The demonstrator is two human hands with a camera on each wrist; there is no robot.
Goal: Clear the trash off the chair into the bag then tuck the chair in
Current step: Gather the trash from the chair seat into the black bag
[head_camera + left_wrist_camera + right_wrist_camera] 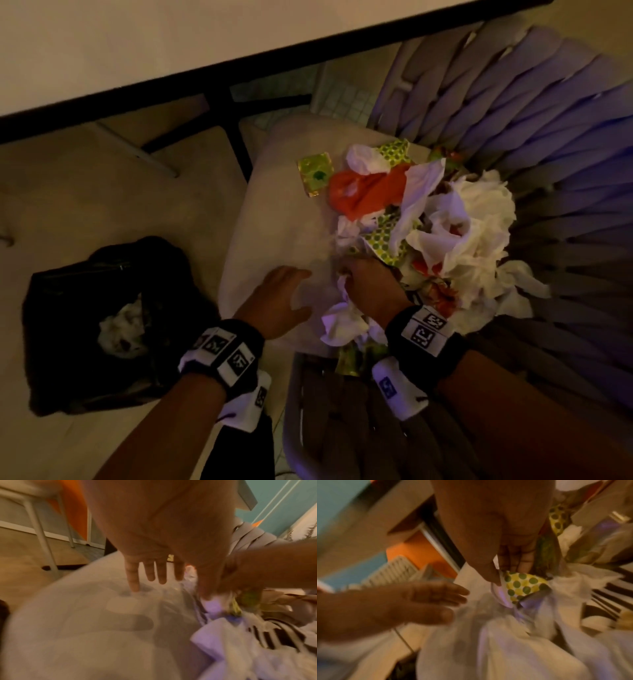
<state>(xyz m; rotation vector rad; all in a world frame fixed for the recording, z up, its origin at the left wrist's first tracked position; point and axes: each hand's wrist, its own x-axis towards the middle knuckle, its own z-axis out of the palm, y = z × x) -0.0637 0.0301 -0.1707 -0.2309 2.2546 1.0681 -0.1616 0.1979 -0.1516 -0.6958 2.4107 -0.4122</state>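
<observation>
A chair with a beige seat cushion [284, 212] carries a pile of trash [445, 219]: white tissues, an orange wrapper, green-dotted yellow paper. My right hand [363, 284] digs into the pile's near edge. Its thumb and fingers [506, 572] pinch a piece of dotted paper [523, 585] together with crumpled tissue. My left hand [291, 291] lies just to the left, fingers [133, 582] straight, touching a thin clear film on the cushion. The black bag [68, 308] sits open on the floor left of the chair, with white tissue inside.
A pale table [171, 41] with a dark edge and a black leg [236, 137] stands beyond the chair. The chair's woven grey backrest [548, 137] curves round the right and near side. A white chair leg [42, 534] stands to the left on the beige floor.
</observation>
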